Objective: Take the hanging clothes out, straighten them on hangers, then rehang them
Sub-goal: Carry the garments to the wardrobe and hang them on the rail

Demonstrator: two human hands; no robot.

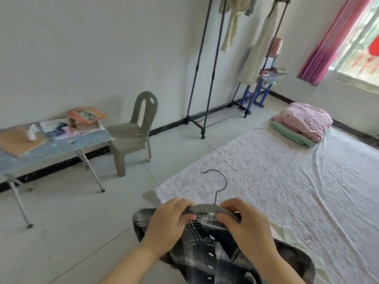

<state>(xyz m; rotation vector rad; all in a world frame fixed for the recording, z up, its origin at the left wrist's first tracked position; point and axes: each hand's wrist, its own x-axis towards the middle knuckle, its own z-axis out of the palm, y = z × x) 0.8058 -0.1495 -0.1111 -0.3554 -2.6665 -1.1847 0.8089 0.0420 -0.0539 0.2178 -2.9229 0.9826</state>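
Note:
A dark plaid button shirt (207, 253) hangs on a grey hanger (207, 208) with a metal hook, held over the near corner of the bed. My left hand (168, 224) grips the shirt's collar and the hanger's left shoulder. My right hand (246, 226) grips the hanger's right shoulder and the shirt there. A black clothes rack (205, 78) stands at the far wall. On the rack hang a pale cream garment (231, 25) and a light beige garment (258, 50).
The bed (287, 181) has a pale flowered sheet, with folded pink and green bedding (301, 124) at its far end. A grey plastic chair (133, 132) and a folding table (51, 144) with books stand left. A pink curtain (332, 37) hangs at the window.

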